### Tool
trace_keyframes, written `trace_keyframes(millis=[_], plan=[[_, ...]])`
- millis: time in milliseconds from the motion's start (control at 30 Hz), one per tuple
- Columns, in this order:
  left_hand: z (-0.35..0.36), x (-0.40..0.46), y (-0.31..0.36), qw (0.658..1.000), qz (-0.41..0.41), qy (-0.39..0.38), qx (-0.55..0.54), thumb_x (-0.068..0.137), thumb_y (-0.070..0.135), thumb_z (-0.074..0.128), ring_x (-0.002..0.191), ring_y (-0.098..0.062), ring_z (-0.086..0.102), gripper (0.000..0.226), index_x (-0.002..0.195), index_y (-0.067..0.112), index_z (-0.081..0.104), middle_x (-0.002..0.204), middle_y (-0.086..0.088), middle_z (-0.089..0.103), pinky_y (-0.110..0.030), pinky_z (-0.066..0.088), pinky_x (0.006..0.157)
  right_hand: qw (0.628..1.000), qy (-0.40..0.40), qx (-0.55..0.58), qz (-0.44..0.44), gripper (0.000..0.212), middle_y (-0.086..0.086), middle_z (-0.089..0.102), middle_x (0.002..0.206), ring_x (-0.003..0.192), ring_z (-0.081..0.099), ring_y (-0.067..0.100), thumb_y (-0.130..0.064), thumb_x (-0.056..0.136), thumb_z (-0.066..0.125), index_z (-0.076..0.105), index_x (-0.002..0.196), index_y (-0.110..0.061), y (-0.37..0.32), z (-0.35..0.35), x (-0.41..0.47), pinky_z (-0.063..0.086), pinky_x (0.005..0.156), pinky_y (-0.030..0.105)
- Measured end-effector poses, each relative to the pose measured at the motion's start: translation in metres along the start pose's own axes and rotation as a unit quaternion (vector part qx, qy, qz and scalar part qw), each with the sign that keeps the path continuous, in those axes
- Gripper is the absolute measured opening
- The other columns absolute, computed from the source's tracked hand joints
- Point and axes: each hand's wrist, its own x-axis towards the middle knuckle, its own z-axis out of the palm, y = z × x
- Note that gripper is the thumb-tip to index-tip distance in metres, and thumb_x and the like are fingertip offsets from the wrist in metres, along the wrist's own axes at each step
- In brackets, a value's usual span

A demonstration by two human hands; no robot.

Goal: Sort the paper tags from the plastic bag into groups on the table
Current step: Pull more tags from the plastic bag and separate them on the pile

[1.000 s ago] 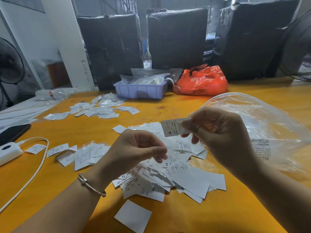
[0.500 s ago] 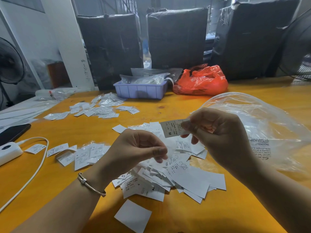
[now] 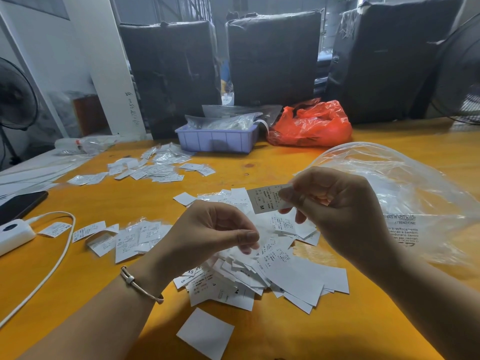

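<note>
Almost nothing has shifted since the earlier frames: the small white printed paper tag marked "M" [image 3: 265, 198] stays pinched at its right end between the thumb and fingertips of the right hand [image 3: 335, 203], held in the air above the loose heap of white paper tags [image 3: 262, 263] on the orange wooden table [image 3: 324, 331]. Lower and to the left of that tag, the left hand [image 3: 205, 235] hovers over the heap with its fingers curled and thumb tip meeting the forefinger; whether it grips a tag I cannot tell. Just right of the right hand lies the crumpled clear plastic bag [image 3: 405, 193]. Two sorted groups lie further left: one near the left wrist [image 3: 124, 237], another farther back [image 3: 153, 168] before a lilac plastic tray [image 3: 218, 140].
</note>
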Motion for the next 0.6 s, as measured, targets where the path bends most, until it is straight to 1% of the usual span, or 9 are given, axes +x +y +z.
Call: trace_keyframes(millis=[100,200,300,400,500,600], plan=[[-0.0001,-0.0001,-0.0005,1.0,-0.003,0.0,0.0,0.077,0.02,0.076,0.072,-0.022,0.072,0.008,0.083,0.015,0.079,0.079,-0.006,0.077,-0.023,0.057,0.07,1.0,-0.007,0.001,0.004,0.013,-0.006,0.073,0.07,0.05,0.061,0.009,-0.016,0.083,0.07,0.069,0.077,-0.005,0.0007,0.0,-0.0004,0.048,0.052,0.015],[-0.0002,-0.0003,-0.0012,1.0,-0.002,0.0,-0.004,0.077,0.02,0.076,0.072,-0.022,0.073,0.008,0.083,0.016,0.079,0.079,-0.007,0.077,-0.024,0.057,0.07,1.0,-0.01,-0.002,0.001,0.015,-0.006,0.073,0.071,0.05,0.061,0.008,-0.017,0.083,0.069,0.069,0.077,-0.004,0.0002,0.0001,-0.0007,0.049,0.052,0.015],[-0.0003,0.0003,-0.0011,1.0,0.001,-0.001,-0.009,0.077,0.019,0.076,0.071,-0.021,0.072,0.006,0.082,0.017,0.079,0.079,-0.007,0.076,-0.025,0.057,0.069,1.0,-0.006,0.003,0.002,0.013,-0.006,0.073,0.069,0.05,0.06,0.008,-0.014,0.083,0.07,0.069,0.076,-0.003,-0.0001,-0.0016,0.0001,0.047,0.051,0.014],[-0.0003,0.0007,-0.0016,1.0,0.002,0.0,-0.009,0.077,0.019,0.075,0.071,-0.022,0.072,0.008,0.083,0.014,0.078,0.078,-0.007,0.076,-0.025,0.057,0.069,1.0,-0.01,0.009,0.007,0.014,-0.003,0.073,0.069,0.049,0.06,0.009,-0.015,0.083,0.07,0.069,0.077,-0.002,-0.0004,-0.0019,0.0009,0.048,0.051,0.016],[-0.0004,0.0001,-0.0018,1.0,0.005,0.006,-0.009,0.078,0.019,0.075,0.071,-0.022,0.072,0.011,0.084,0.01,0.077,0.079,-0.009,0.076,-0.023,0.056,0.068,0.999,-0.035,0.001,0.009,0.013,0.0,0.073,0.069,0.049,0.06,0.011,-0.014,0.083,0.07,0.07,0.078,-0.002,-0.0002,-0.0005,0.0001,0.051,0.05,0.022],[-0.001,-0.0006,-0.002,1.0,0.006,0.018,-0.009,0.079,0.018,0.074,0.068,-0.019,0.072,0.012,0.084,0.008,0.076,0.078,-0.008,0.076,-0.017,0.053,0.064,0.998,-0.061,-0.002,0.006,0.014,-0.001,0.073,0.069,0.05,0.061,0.008,-0.014,0.083,0.07,0.07,0.077,-0.001,-0.0001,-0.0001,-0.0002,0.049,0.049,0.018]])
